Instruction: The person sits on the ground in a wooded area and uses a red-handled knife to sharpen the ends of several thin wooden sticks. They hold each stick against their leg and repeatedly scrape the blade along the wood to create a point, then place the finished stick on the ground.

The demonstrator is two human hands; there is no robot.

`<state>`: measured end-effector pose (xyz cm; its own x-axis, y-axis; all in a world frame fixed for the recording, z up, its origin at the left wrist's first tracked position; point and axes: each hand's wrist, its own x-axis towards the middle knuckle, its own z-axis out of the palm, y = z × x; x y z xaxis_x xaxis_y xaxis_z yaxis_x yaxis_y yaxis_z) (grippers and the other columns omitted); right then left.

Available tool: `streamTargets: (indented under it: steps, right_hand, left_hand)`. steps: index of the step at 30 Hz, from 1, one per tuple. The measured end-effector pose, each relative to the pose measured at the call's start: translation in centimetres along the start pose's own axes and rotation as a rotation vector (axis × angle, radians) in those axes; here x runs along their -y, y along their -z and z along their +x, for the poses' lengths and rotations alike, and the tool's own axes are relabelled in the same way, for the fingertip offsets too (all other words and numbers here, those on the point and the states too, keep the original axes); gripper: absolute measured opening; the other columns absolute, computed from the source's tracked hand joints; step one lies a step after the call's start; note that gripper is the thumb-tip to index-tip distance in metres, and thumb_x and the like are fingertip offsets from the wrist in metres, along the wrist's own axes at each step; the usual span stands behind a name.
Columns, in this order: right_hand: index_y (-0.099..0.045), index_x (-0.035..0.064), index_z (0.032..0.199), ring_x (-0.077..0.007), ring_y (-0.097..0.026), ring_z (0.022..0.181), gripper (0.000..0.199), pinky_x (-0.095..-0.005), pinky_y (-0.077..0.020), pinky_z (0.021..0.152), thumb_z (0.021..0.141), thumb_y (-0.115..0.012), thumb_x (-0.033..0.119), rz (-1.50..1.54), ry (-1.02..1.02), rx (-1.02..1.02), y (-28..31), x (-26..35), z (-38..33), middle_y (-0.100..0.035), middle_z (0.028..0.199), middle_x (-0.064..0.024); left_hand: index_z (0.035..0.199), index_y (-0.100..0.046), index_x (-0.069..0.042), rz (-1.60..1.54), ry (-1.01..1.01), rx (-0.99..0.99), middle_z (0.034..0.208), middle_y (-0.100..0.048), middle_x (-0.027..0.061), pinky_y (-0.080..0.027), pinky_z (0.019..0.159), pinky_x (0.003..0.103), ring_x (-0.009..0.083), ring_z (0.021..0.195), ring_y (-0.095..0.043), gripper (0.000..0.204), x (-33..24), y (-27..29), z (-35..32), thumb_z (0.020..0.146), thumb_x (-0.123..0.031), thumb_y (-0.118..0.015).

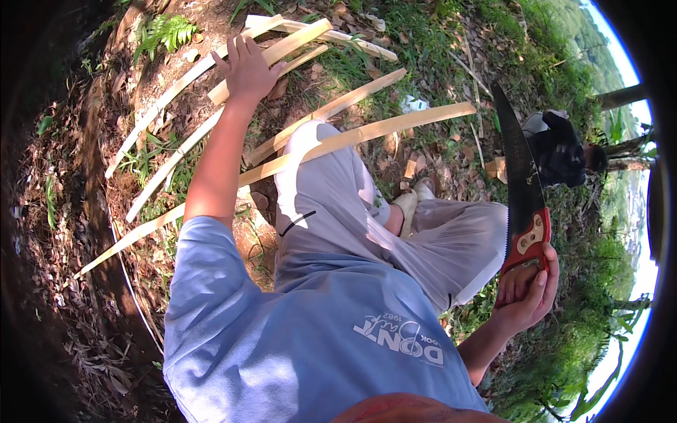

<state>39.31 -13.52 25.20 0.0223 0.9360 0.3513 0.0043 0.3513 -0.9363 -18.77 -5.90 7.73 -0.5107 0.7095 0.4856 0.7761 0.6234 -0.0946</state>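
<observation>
My right hand [529,287] grips the red handle of a pruning saw [520,166], its dark, toothed blade pointing up and away beside my right knee. Reaching forward, my left hand [248,68] lies with spread fingers on a pale wooden slat [300,41]. Other slats lie close around it, some partly hidden under my hand and forearm. One long slat [395,127] runs across my left knee, passes behind my left arm and reaches toward the lower left. Just beyond it lies a shorter-looking slat [356,96], its near end by my knee.
Dry leaves and grass cover the ground. Small wood offcuts [410,169] lie past my shoe [407,204], and a white-green wrapper [415,104] is behind the long slat. A dark shape [560,149], not clearly made out, is beyond the saw. A fern [168,33] grows far left.
</observation>
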Motion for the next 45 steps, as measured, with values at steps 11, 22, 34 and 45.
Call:
streamTargets:
  steps: [11,22,34,45]
  right_hand:
    - [-0.052,-0.0147,0.146,-0.0028,-0.028,0.045,0.044,-0.0232,-0.0257,0.04,0.117,-0.044,0.018,0.134,-0.095,0.101,-1.4,-3.7,0.2,-0.034,0.061,0.0051]
    - [-0.054,-0.0119,0.144,-0.0037,-0.036,0.048,0.041,-0.0229,-0.0296,0.045,0.111,-0.054,0.014,0.162,-0.156,0.289,-4.9,-9.2,1.1,-0.047,0.063,0.0023]
    - [-0.061,0.0025,0.149,-0.0042,-0.049,0.061,0.042,-0.0226,-0.0403,0.056,0.106,-0.057,0.005,0.015,-0.276,0.493,-9.0,-14.9,3.4,-0.061,0.084,0.0016]
    - [-0.048,-0.0018,0.161,-0.0218,-0.067,0.129,0.056,-0.0316,-0.0476,0.11,0.106,-0.061,0.003,-0.411,-0.224,0.615,-6.2,-11.3,2.2,-0.07,0.143,-0.0212]
  left_hand:
    - [0.098,-0.074,0.001,-0.793,0.064,1.135,0.071,-0.068,0.0136,-0.055,0.069,0.039,0.0239,0.068,-0.069,0.063,4.6,-0.4,-17.4,0.1,-0.061,-0.069]
    - [0.074,-0.068,0.001,-0.704,-0.028,0.615,0.081,-0.068,0.0171,-0.053,0.077,0.042,0.0314,0.079,-0.065,0.059,-5.8,4.4,-15.4,0.093,-0.053,-0.081]
    - [0.12,-0.07,0.006,-0.648,-0.199,0.746,0.136,-0.063,0.0249,-0.052,0.107,0.05,0.04,0.125,-0.064,0.068,-16.7,1.0,-11.3,0.104,-0.059,-0.06]
    - [0.111,-0.072,0.002,-0.967,-0.359,0.899,0.09,-0.077,0.0201,-0.061,0.074,0.046,0.0354,0.081,-0.078,0.057,-22.3,-0.5,-9.5,0.09,-0.05,-0.08]
